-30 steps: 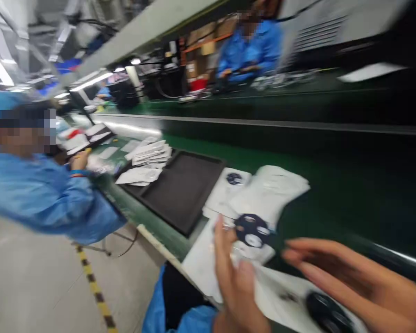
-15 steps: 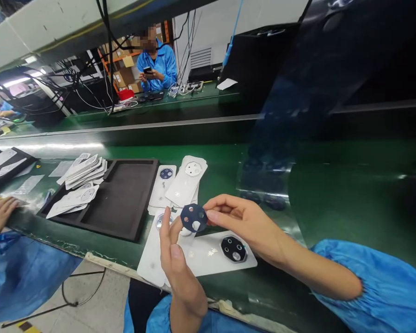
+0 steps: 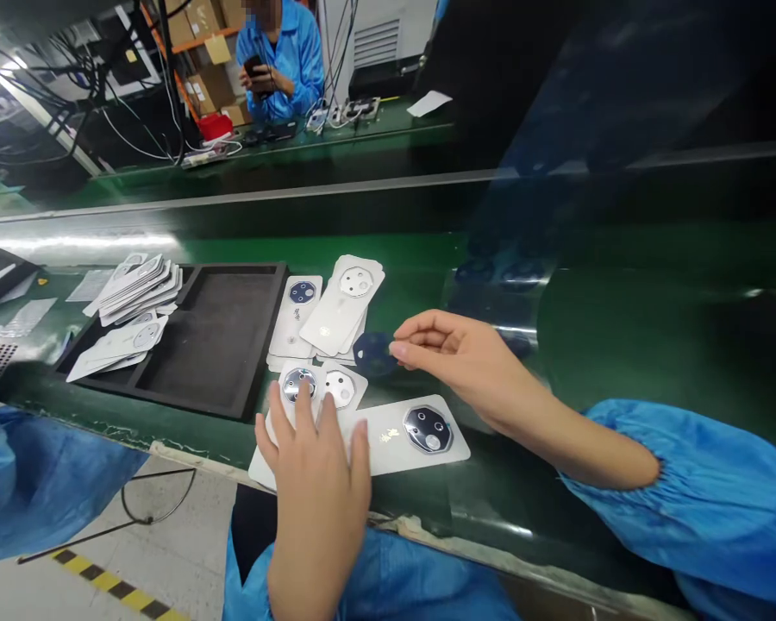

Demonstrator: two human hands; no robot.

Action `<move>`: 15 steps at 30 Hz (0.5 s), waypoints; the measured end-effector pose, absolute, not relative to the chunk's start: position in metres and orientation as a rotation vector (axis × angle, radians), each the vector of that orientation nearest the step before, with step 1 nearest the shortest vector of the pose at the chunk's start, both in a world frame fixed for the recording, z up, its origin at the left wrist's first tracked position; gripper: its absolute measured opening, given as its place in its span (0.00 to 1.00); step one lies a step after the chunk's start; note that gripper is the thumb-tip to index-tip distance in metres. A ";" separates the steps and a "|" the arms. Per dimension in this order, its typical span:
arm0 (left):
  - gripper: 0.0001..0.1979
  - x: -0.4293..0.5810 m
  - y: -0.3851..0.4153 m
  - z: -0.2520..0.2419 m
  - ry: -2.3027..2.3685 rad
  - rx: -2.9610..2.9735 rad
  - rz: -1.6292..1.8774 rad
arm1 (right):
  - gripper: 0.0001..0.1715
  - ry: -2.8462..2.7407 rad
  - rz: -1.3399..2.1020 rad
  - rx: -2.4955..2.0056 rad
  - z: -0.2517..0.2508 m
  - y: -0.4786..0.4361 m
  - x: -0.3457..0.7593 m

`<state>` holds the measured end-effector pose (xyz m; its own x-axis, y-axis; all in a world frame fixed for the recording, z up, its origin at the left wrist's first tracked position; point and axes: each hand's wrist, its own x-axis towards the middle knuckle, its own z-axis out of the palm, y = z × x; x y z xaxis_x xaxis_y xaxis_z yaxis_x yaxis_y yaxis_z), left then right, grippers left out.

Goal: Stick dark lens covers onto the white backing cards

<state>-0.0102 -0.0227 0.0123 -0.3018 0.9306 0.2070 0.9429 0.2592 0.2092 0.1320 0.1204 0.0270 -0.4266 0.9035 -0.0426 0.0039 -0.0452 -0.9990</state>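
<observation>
Between thumb and forefinger, my right hand pinches a dark blue octagonal film sticker with round holes, held above the green bench. My left hand has its fingers spread over white phone back panels near the bench edge. One white panel lies crosswise with a dark octagonal camera plate at its right end. Under my left fingertips is another panel with a shiny camera plate; whether they touch it I cannot tell. Behind lies a small stack of white panels beside a panel with a blue octagon.
A black divided tray on the left bears a pile of white panels. A clear strip with dark stickers hangs down onto the bench at the right. Across the bench a person in blue holds a phone; another person's sleeve shows at left.
My left hand has moved away from the sticker and down over the panels, its fingers spreading. The right hand keeps the sticker. The camera view has tilted downward.
</observation>
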 end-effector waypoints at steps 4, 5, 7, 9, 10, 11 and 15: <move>0.32 0.000 -0.035 0.007 -2.292 -2.061 -0.130 | 0.29 -1.473 1.689 -0.991 0.019 0.127 0.132; 0.34 0.002 -0.036 0.006 -2.275 -2.091 -0.087 | 0.29 -1.485 1.706 -0.990 0.018 0.128 0.133; 0.35 0.004 -0.039 0.006 -2.262 -2.147 -0.023 | 0.28 -1.523 1.721 -0.997 0.015 0.129 0.133; 0.34 0.003 -0.042 0.008 -2.245 -2.223 0.009 | 0.26 -1.581 1.737 -1.012 0.013 0.131 0.133; 0.33 0.001 -0.045 0.009 -2.226 -2.277 0.020 | 0.25 -1.615 1.756 -1.024 0.013 0.131 0.132; 0.33 0.000 -0.048 0.010 -2.194 -2.337 0.018 | 0.24 -1.653 1.787 -1.035 0.012 0.132 0.131; 0.34 -0.004 -0.061 0.008 -2.080 -2.452 -0.006 | 0.18 -1.795 1.936 -1.068 0.008 0.133 0.125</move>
<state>-0.0038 -0.0607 0.0076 0.1642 0.9854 -0.0450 0.9851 -0.1615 0.0589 0.1253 0.1333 0.0076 -0.6820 0.6593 -0.3165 0.2660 -0.1795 -0.9471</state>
